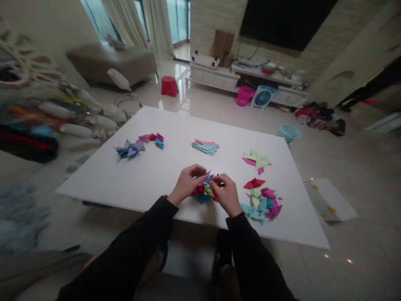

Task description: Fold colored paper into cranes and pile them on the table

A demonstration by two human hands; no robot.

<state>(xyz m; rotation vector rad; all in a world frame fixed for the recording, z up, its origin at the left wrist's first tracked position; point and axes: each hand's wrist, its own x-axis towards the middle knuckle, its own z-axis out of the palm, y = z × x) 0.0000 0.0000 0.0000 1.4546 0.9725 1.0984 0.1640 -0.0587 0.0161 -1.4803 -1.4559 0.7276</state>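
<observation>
Near the front edge of the white table (175,167), my left hand (188,183) and my right hand (227,193) pinch a purple folded-paper piece (207,179) from both sides. Its lower part is hidden by my fingers. Just below it lie red, green and blue folded papers (204,198), partly covered by my hands. Right of my right hand are a red folded paper (254,183) and a pile of magenta, teal and pale green folded papers (263,204).
Pink and teal paper strips (205,147) lie mid-table. Purple and blue folded papers (130,150) sit at left, pale green ones (257,158) at right. A blue basket (289,133) stands beyond the right edge, a red stool (169,86) on the floor behind.
</observation>
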